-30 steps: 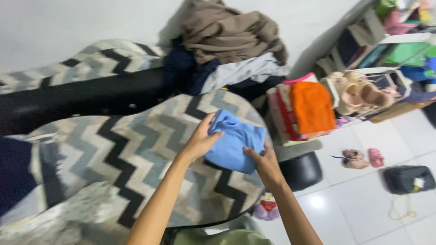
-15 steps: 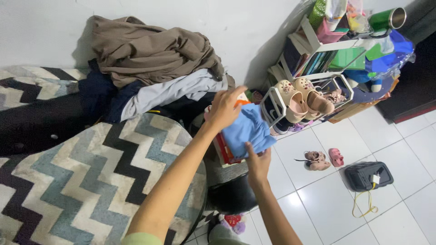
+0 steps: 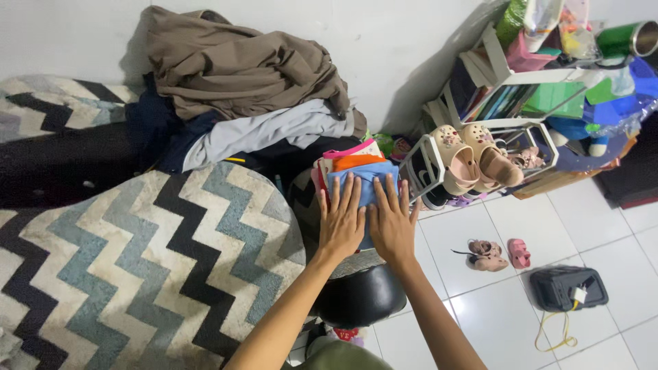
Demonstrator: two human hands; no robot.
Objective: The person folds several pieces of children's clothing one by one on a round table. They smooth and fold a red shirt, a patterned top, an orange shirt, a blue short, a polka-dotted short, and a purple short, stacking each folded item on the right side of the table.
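Observation:
A folded light-blue garment (image 3: 371,179) lies on top of a stack of folded clothes (image 3: 349,159), with an orange piece and a pink edge showing beneath it. The stack rests on a black round stool (image 3: 360,296). My left hand (image 3: 342,218) and my right hand (image 3: 391,223) lie flat, palms down, side by side on the blue garment, fingers spread. Neither hand grips anything.
A zigzag-patterned cover (image 3: 137,267) fills the left. Behind it is a pile of unfolded clothes (image 3: 240,89) against the white wall. A white rack (image 3: 493,137) with shoes and books stands at right. Small sandals (image 3: 497,252) and a black bag (image 3: 567,288) lie on the tiled floor.
The blue garment was carried from the zigzag surface over to the stack and set down on it. Both hands went from holding it to pressing flat on top.

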